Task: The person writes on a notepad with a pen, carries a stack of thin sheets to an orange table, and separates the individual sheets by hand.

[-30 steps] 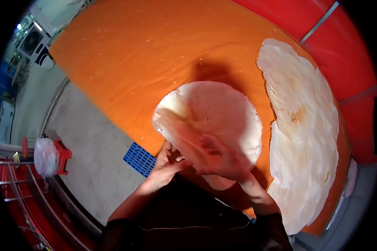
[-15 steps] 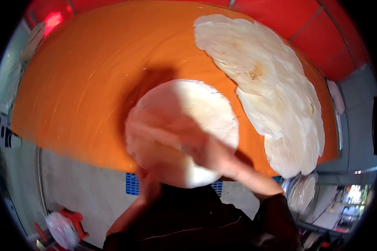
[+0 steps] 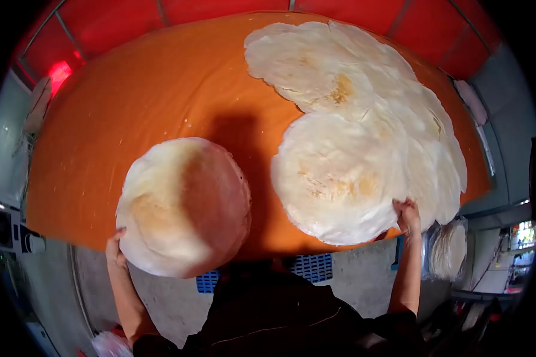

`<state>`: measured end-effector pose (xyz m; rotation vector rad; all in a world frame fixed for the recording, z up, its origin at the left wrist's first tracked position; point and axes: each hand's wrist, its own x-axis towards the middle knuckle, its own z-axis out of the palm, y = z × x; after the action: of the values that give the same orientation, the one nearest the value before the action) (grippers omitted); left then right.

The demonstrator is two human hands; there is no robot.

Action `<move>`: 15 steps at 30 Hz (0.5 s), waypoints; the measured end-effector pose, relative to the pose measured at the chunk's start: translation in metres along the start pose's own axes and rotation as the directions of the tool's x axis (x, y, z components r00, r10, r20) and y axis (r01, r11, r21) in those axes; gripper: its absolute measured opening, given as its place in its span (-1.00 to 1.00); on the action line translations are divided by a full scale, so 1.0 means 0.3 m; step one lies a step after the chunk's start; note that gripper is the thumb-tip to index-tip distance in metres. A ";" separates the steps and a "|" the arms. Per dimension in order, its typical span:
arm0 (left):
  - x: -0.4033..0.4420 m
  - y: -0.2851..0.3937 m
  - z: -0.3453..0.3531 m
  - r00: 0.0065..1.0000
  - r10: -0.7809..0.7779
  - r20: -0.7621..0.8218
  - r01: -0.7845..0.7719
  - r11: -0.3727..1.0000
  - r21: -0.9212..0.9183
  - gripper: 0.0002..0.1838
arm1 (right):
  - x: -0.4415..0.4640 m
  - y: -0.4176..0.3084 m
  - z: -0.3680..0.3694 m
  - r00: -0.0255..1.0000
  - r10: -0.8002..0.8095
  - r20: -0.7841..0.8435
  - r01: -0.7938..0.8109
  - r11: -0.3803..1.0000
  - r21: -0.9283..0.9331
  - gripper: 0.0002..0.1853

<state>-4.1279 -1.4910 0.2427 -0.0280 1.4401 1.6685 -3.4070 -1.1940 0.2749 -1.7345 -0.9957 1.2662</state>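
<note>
A round, pale flatbread, thin with a light brown patch, lies on the left part of the orange table, and layered edges show along its right side. My left hand grips its lower left rim, thumb side on top. To the right, another flatbread with browned spots lies over a spread of overlapping flatbreads. My right hand pinches that flatbread at its lower right edge, fingers closed.
The orange table curves round in front of me, with red panels behind it. Below its edge are blue plastic slats on the floor. A clear bag of flatbreads hangs low at the right.
My hands have parted from the middle pile to opposite sides. A flatbread now lies at the right on the overlapping spread, and the pile sits further left in view.
</note>
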 end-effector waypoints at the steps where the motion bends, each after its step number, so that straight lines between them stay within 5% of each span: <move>1: -0.030 0.012 0.005 0.992 0.038 0.122 -0.026 0.995 -0.097 -0.54 | -0.026 0.020 -0.023 0.974 0.154 -0.164 -0.191 0.952 -0.238 -0.64; 2: -0.092 0.032 0.032 0.968 0.086 0.236 -0.039 0.980 -0.196 -0.53 | -0.034 0.039 -0.044 0.959 -0.132 -0.250 -0.011 0.866 -0.500 -0.64; 4: -0.138 0.046 0.062 0.914 0.122 0.388 0.009 0.947 -0.320 -0.51 | -0.062 0.087 -0.046 0.750 -0.646 -0.142 0.157 0.383 -0.910 -0.62; 5: -0.148 0.059 0.069 0.899 0.115 0.422 0.047 0.934 -0.355 -0.50 | -0.111 -0.012 0.064 0.824 -0.519 -0.227 0.177 0.616 -0.768 -0.58; 6: -0.168 0.079 0.071 0.889 0.126 0.441 0.067 0.915 -0.397 -0.49 | -0.105 -0.023 0.158 0.846 -0.522 -0.111 0.357 0.708 -0.610 -0.53; 7: -0.150 0.090 0.094 0.898 0.042 0.439 0.058 0.976 -0.212 -0.52 | -0.093 -0.034 0.276 0.843 -0.538 0.017 0.499 0.771 -0.396 -0.48; 8: -0.070 0.051 0.050 0.861 0.103 0.498 0.055 0.955 -0.292 -0.55 | -0.188 -0.127 0.483 0.865 -0.481 0.142 0.501 0.821 -0.275 -0.44; 10: -0.084 0.079 0.184 0.882 0.072 0.466 -0.071 0.997 -0.020 -0.53 | -0.504 -0.287 0.923 0.841 -0.375 0.389 0.397 0.917 0.026 -0.31; 12: -0.141 0.112 0.285 0.856 0.201 0.476 -0.183 0.980 -0.084 -0.40 | -0.614 -0.222 1.224 0.506 -0.397 0.766 0.320 0.911 0.260 -0.16; 13: -0.174 0.149 0.298 0.878 0.109 0.465 -0.110 0.994 -0.025 -0.41 | -0.690 -0.201 1.360 0.465 -0.266 0.844 0.453 0.891 0.031 -0.05; 15: -0.187 0.163 0.306 0.888 0.092 0.450 -0.078 0.996 -0.051 -0.41 | -0.851 -0.251 1.478 0.344 -0.380 0.859 0.696 0.717 0.039 0.07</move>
<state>-4.0784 -1.4469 0.3406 0.3903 1.0707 1.6313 -3.8998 -1.3374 0.3396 -0.7030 -2.2680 1.4736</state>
